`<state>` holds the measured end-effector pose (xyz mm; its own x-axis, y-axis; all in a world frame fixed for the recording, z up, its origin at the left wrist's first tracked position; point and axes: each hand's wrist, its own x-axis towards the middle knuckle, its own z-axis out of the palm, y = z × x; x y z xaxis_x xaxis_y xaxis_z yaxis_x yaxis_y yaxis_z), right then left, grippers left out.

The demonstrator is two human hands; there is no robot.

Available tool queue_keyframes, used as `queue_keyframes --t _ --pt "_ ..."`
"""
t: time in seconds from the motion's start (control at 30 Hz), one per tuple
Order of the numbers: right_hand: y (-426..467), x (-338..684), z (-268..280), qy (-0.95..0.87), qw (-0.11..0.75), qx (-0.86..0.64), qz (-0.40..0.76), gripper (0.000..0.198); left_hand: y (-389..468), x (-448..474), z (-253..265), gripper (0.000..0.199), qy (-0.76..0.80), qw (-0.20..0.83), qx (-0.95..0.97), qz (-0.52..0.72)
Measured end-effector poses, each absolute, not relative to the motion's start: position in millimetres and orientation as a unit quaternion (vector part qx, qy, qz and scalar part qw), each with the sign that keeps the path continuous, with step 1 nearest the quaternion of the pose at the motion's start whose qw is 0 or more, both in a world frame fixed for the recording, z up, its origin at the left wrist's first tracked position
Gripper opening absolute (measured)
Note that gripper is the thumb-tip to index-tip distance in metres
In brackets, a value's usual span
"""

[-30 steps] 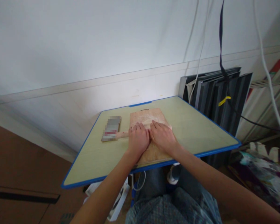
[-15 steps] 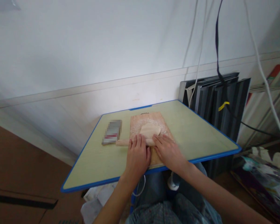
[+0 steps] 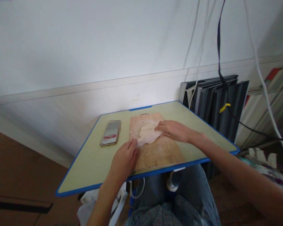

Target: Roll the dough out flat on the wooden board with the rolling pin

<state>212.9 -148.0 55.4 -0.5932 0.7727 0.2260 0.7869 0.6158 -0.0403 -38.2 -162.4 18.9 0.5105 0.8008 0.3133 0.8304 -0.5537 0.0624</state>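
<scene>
A pale wooden rolling pin [image 3: 148, 138] lies slantwise across a flat round of dough [image 3: 146, 129], its right end farther from me. My left hand [image 3: 125, 156] is closed over the pin's left end, at the left side of a floured wooden board [image 3: 158, 156]. At the other end, my right hand [image 3: 173, 130] has its fingers closed on the pin, next to the dough's right edge. Both hands hide the ends of the pin, and its outline is slightly blurred. Dough shows on both sides of the pin.
The board rests on a light green table [image 3: 89, 169] with a blue rim. A phone [image 3: 110, 133] with a blurred-out screen lies left of the board. Dark flat panels [image 3: 217, 97] lean on the wall at right, with cables [image 3: 219, 47] hanging before them.
My hands have moved apart, the left toward the pin's left end, the right outward and away from me. The pin has turned from nearly level to slanted. The view shifted slightly.
</scene>
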Motion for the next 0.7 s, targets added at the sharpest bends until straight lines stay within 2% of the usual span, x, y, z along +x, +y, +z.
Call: queue_keyframes --t 0.2,0.33,0.4,0.53,0.7 --pt "-109.9 225.3 67.9 -0.89 0.101 -0.442 0.046 0.03 -168.9 -32.3 22.8 0.029 -0.503 0.037 -0.853 -0.135" --pt "-102.3 221.5 64.7 -0.864 0.085 -0.481 0.122 0.049 -173.9 -23.2 19.8 0.026 -0.502 0.014 -0.852 -0.149" --pt "-94.5 218.1 61.5 -0.848 0.111 -0.494 0.158 0.049 -176.6 -17.4 19.1 0.027 -0.503 0.007 -0.851 -0.149" --pt "-67.4 202.3 54.7 -0.791 0.177 -0.575 0.11 0.037 -180.2 -7.5 22.4 0.024 -0.532 0.018 -0.842 -0.089" --pt "-44.4 171.7 43.7 -0.726 0.13 -0.674 0.033 0.04 -181.4 1.4 25.5 0.024 -0.577 0.024 -0.815 -0.037"
